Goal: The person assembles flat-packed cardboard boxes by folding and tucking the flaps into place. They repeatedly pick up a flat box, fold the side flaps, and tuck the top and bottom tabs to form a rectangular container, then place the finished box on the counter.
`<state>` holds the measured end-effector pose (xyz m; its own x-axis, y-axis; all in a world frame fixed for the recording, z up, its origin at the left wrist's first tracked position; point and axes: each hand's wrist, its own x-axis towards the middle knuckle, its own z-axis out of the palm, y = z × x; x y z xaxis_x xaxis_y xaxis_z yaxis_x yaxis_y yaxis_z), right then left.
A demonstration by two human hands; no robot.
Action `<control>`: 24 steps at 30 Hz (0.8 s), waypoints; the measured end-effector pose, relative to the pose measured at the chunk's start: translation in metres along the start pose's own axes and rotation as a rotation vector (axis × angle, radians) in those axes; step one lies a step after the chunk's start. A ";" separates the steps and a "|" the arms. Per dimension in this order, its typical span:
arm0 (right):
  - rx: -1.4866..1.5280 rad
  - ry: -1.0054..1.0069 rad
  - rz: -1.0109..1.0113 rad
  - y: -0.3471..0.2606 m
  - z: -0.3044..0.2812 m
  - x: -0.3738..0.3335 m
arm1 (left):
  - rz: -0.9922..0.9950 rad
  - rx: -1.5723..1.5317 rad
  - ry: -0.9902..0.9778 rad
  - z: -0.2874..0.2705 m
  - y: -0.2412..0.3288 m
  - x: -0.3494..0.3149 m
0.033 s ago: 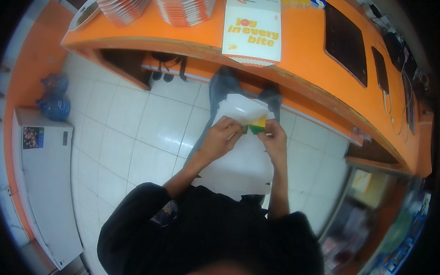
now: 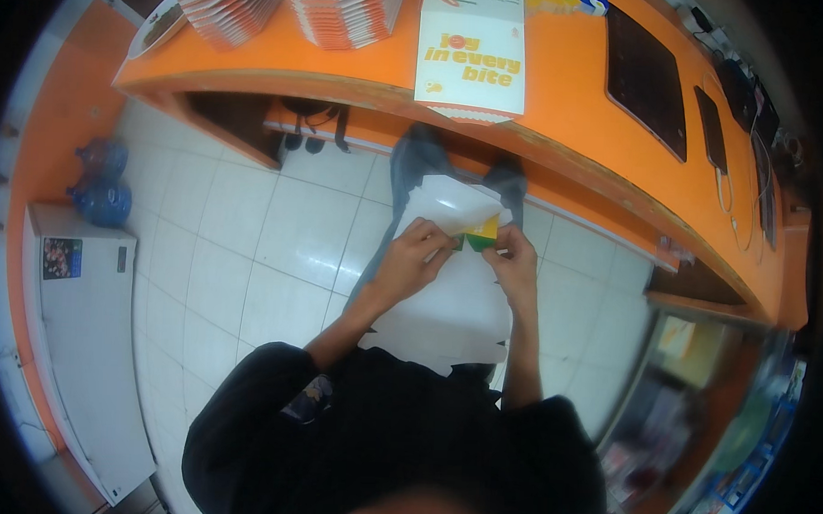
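Note:
White flat cardboard blanks (image 2: 446,313) with notched edges lie across my lap. Over them, my left hand (image 2: 416,255) and my right hand (image 2: 513,258) meet around a small yellow-and-green folded piece (image 2: 481,232), which looks like printed card or a packet. Fingers of my left hand are closed on its green left end. My right thumb and fingers pinch the right side. The fingers partly cover the piece, so its exact kind does not show.
Ahead stands an orange counter (image 2: 562,90) carrying stacked folded cartons (image 2: 343,14), a flat printed white carton (image 2: 471,60), a dark tablet (image 2: 649,79) and a phone (image 2: 710,131). A white cabinet (image 2: 91,336) and blue water bottles (image 2: 104,196) are at left. Shelves (image 2: 670,393) are at right.

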<state>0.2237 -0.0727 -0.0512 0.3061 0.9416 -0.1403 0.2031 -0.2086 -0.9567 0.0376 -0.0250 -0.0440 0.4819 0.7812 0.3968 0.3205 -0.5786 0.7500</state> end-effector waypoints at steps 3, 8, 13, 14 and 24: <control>-0.021 0.034 0.012 0.001 -0.001 -0.006 | -0.139 -0.097 -0.041 -0.001 0.011 -0.003; 0.224 0.090 -0.049 0.001 0.026 -0.024 | -0.286 -0.261 0.042 0.006 0.018 0.000; 0.226 0.052 -0.003 -0.003 0.038 -0.037 | -0.273 -0.317 -0.001 -0.001 0.011 0.002; 0.210 0.035 0.011 -0.004 0.037 -0.038 | -0.266 -0.328 -0.011 -0.003 0.011 0.002; 0.295 0.004 -0.006 -0.010 0.033 -0.032 | -0.305 -0.331 -0.112 -0.014 0.008 0.002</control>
<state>0.1816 -0.0919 -0.0454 0.3098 0.9414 -0.1337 -0.0736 -0.1164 -0.9905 0.0302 -0.0248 -0.0296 0.4974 0.8633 0.0859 0.1927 -0.2064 0.9593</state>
